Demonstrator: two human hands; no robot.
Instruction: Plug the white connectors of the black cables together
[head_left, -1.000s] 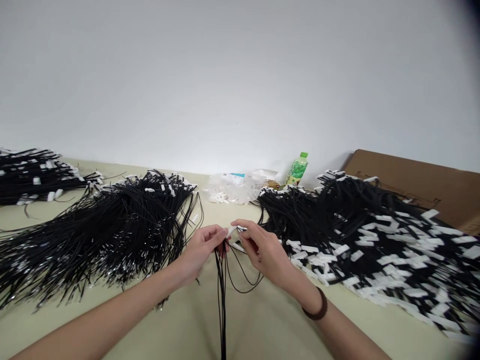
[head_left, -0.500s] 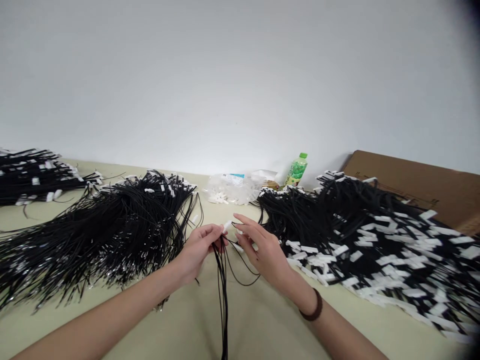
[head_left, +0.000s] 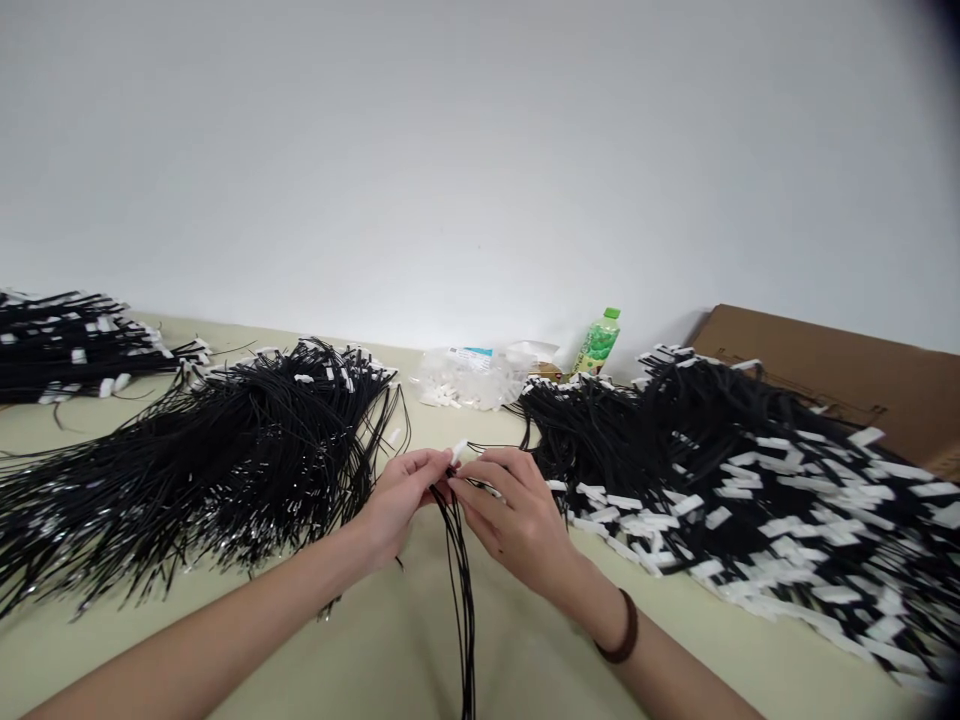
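Observation:
My left hand (head_left: 405, 500) pinches a white plastic connector (head_left: 459, 450) and the top of a few black cables (head_left: 461, 590), which hang down toward the near table edge. Fingers bent, my right hand (head_left: 517, 510) meets it from the right, its fingertips closed at the cables just below the connector. A thin black wire (head_left: 487, 445) sticks out to the right past the connector. What exactly lies between the right fingertips is partly hidden by the fingers.
Black cables with silvery ends (head_left: 225, 450) are heaped at left, beside another bundle (head_left: 67, 345). White-ended cables (head_left: 750, 490) cover the right. Along the wall stand a clear bag of white pieces (head_left: 469, 380), a green bottle (head_left: 598, 343) and a cardboard box (head_left: 832, 370).
My right hand has moved left and in against the left hand, its spread fingers now closed on the cables. The hanging cables have swung slightly right, and the loose loop is no longer visible.

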